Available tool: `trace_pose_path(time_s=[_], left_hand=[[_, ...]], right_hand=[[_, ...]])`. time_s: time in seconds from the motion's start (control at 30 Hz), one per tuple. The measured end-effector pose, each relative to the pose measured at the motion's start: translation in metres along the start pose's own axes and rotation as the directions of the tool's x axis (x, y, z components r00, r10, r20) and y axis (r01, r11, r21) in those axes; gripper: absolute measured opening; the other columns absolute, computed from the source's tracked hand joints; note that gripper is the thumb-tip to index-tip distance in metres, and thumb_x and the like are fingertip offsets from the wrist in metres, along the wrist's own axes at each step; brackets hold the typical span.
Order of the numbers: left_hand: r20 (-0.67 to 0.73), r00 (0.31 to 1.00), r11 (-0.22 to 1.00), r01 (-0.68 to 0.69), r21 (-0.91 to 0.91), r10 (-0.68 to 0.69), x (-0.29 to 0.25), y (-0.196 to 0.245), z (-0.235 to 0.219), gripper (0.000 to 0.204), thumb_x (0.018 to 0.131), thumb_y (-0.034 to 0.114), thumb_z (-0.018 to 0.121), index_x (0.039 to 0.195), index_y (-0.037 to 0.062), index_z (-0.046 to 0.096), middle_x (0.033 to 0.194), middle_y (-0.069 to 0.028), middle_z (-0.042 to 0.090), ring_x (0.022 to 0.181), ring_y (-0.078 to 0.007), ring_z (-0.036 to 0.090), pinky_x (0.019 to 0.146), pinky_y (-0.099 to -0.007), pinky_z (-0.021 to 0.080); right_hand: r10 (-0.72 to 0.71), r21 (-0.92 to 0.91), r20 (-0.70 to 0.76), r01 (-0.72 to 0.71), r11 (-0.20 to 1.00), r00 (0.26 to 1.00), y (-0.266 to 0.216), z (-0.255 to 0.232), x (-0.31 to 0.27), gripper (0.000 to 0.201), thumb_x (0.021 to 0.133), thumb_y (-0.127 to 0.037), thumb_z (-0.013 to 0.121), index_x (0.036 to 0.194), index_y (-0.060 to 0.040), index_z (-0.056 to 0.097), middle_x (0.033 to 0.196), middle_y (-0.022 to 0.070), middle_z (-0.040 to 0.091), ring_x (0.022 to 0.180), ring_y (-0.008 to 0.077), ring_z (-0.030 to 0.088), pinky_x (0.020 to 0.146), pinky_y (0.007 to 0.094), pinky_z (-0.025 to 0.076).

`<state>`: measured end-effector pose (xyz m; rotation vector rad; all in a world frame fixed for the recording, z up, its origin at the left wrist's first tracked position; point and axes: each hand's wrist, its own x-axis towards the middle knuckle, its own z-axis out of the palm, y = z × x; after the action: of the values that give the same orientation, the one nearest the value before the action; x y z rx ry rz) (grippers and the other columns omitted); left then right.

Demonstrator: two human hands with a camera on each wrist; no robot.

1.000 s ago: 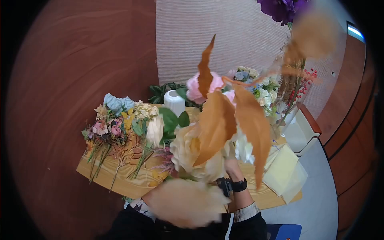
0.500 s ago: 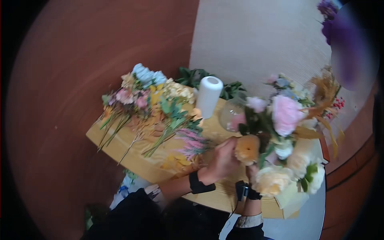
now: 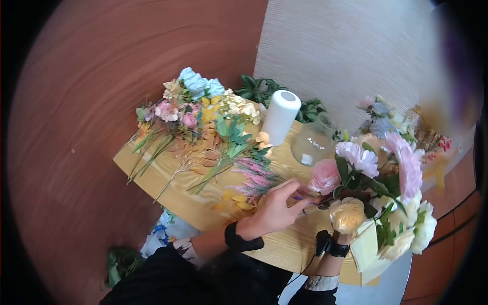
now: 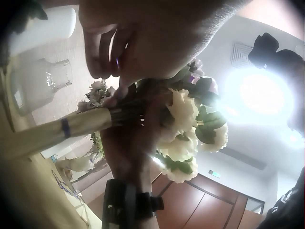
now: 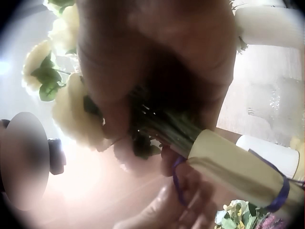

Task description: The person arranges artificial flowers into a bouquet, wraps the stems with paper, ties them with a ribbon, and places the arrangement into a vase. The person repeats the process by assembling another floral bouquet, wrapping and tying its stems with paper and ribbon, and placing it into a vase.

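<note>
A bouquet of pink, peach and cream artificial flowers [image 3: 360, 158] leans to the right over the table's right part. My right hand [image 5: 157, 47] grips its green stems just below the blooms; in the head view the flowers hide most of that hand. Cream paper [image 5: 228, 164] wraps the lower stems, with a purple ribbon [image 5: 283, 194] round it. My left hand [image 3: 277, 211] is at the stems, thumb and forefinger pinching a thin purple ribbon [image 5: 177, 179] beside the paper's upper end.
On the wooden table [image 3: 203, 203] lie several flower sprays [image 3: 188, 119] at the left and pink heather-like sprigs [image 3: 254, 175]. A white ribbed vase [image 3: 282, 117] and a clear glass vase [image 3: 311, 145] stand behind. Pale paper sheets [image 3: 367, 249] lie under the bouquet.
The bouquet has swung from close before the head camera down to the right. My left hand has come into view and moved to the stems. The head view has turned and tilted.
</note>
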<state>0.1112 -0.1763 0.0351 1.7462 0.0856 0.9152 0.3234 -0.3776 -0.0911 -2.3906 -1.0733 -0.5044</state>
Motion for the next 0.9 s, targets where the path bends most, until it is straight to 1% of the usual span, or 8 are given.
trace_pose_path(time_s=[0.13, 0.37, 0.4, 0.5, 0.53, 0.6, 0.67, 0.9], left_hand=[[0.365, 0.93, 0.998, 0.057, -0.006, -0.051, -0.006, -0.018, 0.011, 0.025, 0.08, 0.006, 0.059, 0.104, 0.0007, 0.056, 0.086, -0.0135, 0.06, 0.079, -0.0219, 0.061, 0.069, -0.0307, 0.046], [0.504, 0.857, 0.992, 0.123, 0.007, -0.11, -0.018, -0.031, 0.025, 0.031, 0.08, 0.009, 0.059, 0.11, 0.0012, 0.052, 0.082, -0.0212, 0.057, 0.073, -0.0327, 0.058, 0.068, -0.0352, 0.045], [0.504, 0.857, 0.993, 0.121, 0.01, -0.11, -0.019, -0.031, 0.026, 0.031, 0.08, 0.009, 0.059, 0.11, 0.0012, 0.052, 0.082, -0.0212, 0.057, 0.073, -0.0327, 0.058, 0.068, -0.0352, 0.045], [0.352, 0.936, 1.0, 0.02, 0.001, -0.019, -0.023, -0.03, 0.034, 0.018, 0.079, 0.009, 0.057, 0.095, -0.0001, 0.057, 0.072, -0.021, 0.056, 0.067, -0.0363, 0.057, 0.06, -0.0385, 0.044], [0.198, 0.978, 0.998, -0.065, -0.011, 0.066, -0.024, -0.035, 0.039, 0.018, 0.078, 0.009, 0.058, 0.094, 0.0004, 0.058, 0.073, -0.0203, 0.058, 0.068, -0.0354, 0.058, 0.059, -0.0382, 0.044], [0.045, 0.997, 0.998, -0.066, 0.0, 0.066, -0.032, -0.062, 0.05, 0.017, 0.076, 0.011, 0.06, 0.091, 0.0014, 0.06, 0.072, -0.0195, 0.06, 0.067, -0.033, 0.061, 0.057, -0.0382, 0.046], [0.024, 0.999, 0.996, -0.046, 0.083, 0.044, -0.03, -0.053, 0.046, 0.015, 0.076, 0.012, 0.061, 0.086, 0.0002, 0.061, 0.064, -0.0188, 0.058, 0.058, -0.0335, 0.06, 0.05, -0.0374, 0.044], [0.021, 1.0, 0.985, -0.008, 0.173, 0.004, -0.031, -0.038, 0.045, 0.019, 0.073, 0.011, 0.065, 0.088, -0.0005, 0.061, 0.064, -0.0181, 0.059, 0.058, -0.0319, 0.061, 0.05, -0.0338, 0.046]], right_hand=[[0.035, -0.195, -0.074, -0.049, 0.98, 0.997, 0.023, 0.002, -0.007, 0.043, 0.073, -0.036, 0.057, 0.104, -0.0068, 0.049, 0.099, 0.0107, 0.053, 0.093, 0.0287, 0.051, 0.084, 0.0404, 0.042], [-0.097, -0.502, -0.312, -0.078, 0.862, 0.945, -0.01, -0.016, 0.003, 0.057, 0.065, -0.04, 0.062, 0.108, -0.0047, 0.05, 0.102, 0.0128, 0.056, 0.096, 0.0333, 0.051, 0.083, 0.0457, 0.04], [0.308, 0.301, -0.21, -0.238, 0.923, 0.928, -0.002, -0.004, 0.005, 0.058, 0.065, -0.041, 0.065, 0.108, -0.0042, 0.051, 0.104, 0.0143, 0.055, 0.097, 0.0338, 0.05, 0.084, 0.0458, 0.04], [0.222, 0.273, -0.2, -0.163, 0.948, 0.954, 0.037, 0.042, -0.002, 0.056, 0.067, -0.039, 0.068, 0.108, -0.0056, 0.051, 0.101, 0.0147, 0.055, 0.097, 0.0338, 0.05, 0.084, 0.044, 0.041], [0.247, 0.527, -0.324, -0.043, 0.849, 0.913, 0.027, 0.053, -0.01, 0.051, 0.069, -0.042, 0.069, 0.103, -0.008, 0.052, 0.095, 0.013, 0.054, 0.095, 0.0298, 0.05, 0.082, 0.0433, 0.042], [-0.182, 0.103, -0.158, 0.2, 0.974, 0.971, -0.027, 0.005, 0.014, 0.046, 0.064, -0.028, 0.077, 0.096, -0.0097, 0.05, 0.088, 0.0037, 0.051, 0.082, 0.0218, 0.052, 0.076, 0.0374, 0.046], [0.134, 0.91, 0.154, -0.194, 0.367, 0.979, -0.103, -0.042, 0.033, 0.045, 0.065, -0.012, 0.076, 0.104, -0.006, 0.054, 0.1, 0.0039, 0.056, 0.094, 0.0177, 0.052, 0.085, 0.0327, 0.043], [-0.05, 0.901, 0.205, -0.168, 0.4, 0.977, -0.119, -0.062, 0.042, 0.048, 0.069, -0.011, 0.072, 0.112, -0.0033, 0.052, 0.11, 0.0073, 0.056, 0.101, 0.0177, 0.052, 0.088, 0.0319, 0.041]])
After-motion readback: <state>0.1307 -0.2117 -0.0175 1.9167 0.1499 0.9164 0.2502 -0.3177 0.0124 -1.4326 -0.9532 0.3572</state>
